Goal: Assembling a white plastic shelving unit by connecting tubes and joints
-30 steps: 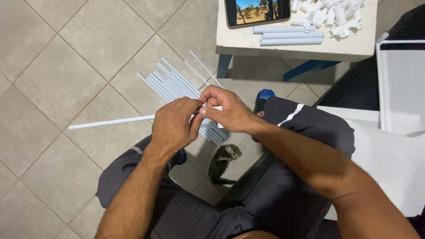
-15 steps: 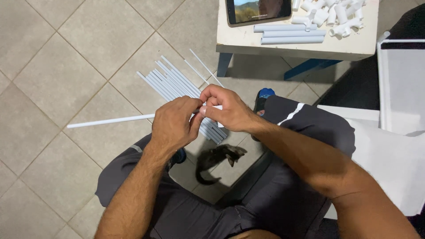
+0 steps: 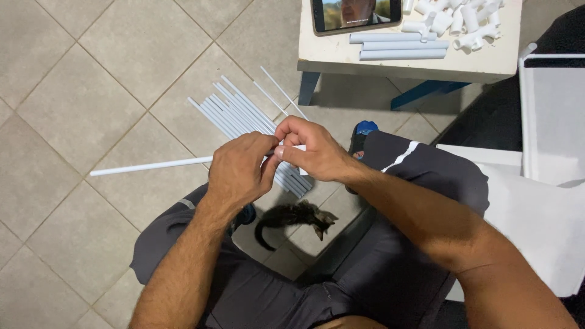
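My left hand (image 3: 239,172) grips a long thin white pipe (image 3: 149,166) that sticks out to the left above the tiled floor. My right hand (image 3: 311,149) meets it at the pipe's right end and pinches a small white fitting (image 3: 297,148), mostly hidden by the fingers. Both hands are held together over my knees in dark trousers. Whether the fitting sits on the pipe end is hidden.
A bundle of several white pipes (image 3: 241,119) lies on the floor beyond my hands. A small dark kitten (image 3: 295,217) stands between my legs. A white table (image 3: 408,61) at the top right carries short pipes (image 3: 399,45), white fittings (image 3: 457,18) and a tablet (image 3: 356,13).
The kitten has moved left and turned between my feet. My hands and the pipe have hardly moved.
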